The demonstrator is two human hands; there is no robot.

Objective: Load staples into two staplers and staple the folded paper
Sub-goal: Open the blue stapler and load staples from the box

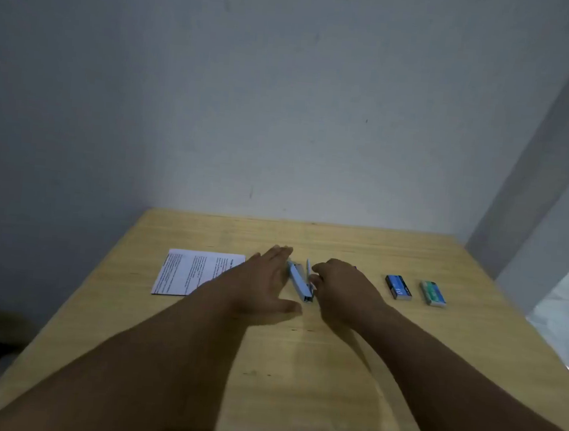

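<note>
We've got the pale blue, long, narrow stapler (299,283) lying mid-table, between our two hands, its top looks swung open w/ a thin pale strip standing up at the far end, though it's blurry so we can't be sure. Our left hand (263,280) is flat, fingers stretched out straight, palm down just left of the stapler & touching or nearly touching its side; it grips nothing. Our right hand (339,285) is curled, fingers (317,274) bent in toward the stapler's right side; whether it pinches anything we can't tell. A tiny purple bit peeks out past that hand's far edge, poss. the 2nd stapler, can't confirm.

Left of the hands: the white printed sheet of paper (195,273), flat on the table, partly under our left forearm; no staple visible in it. Well to the right: two small staple boxes side by side, the dark blue box (398,287) & the green box (433,292), both look shut & untouched.

All on the light wooden table (297,371).

Our read: early on. Stapler 1 is prob. being opened for loading; no staples out yet, stapler 2 & the stapling itself all left.
</note>
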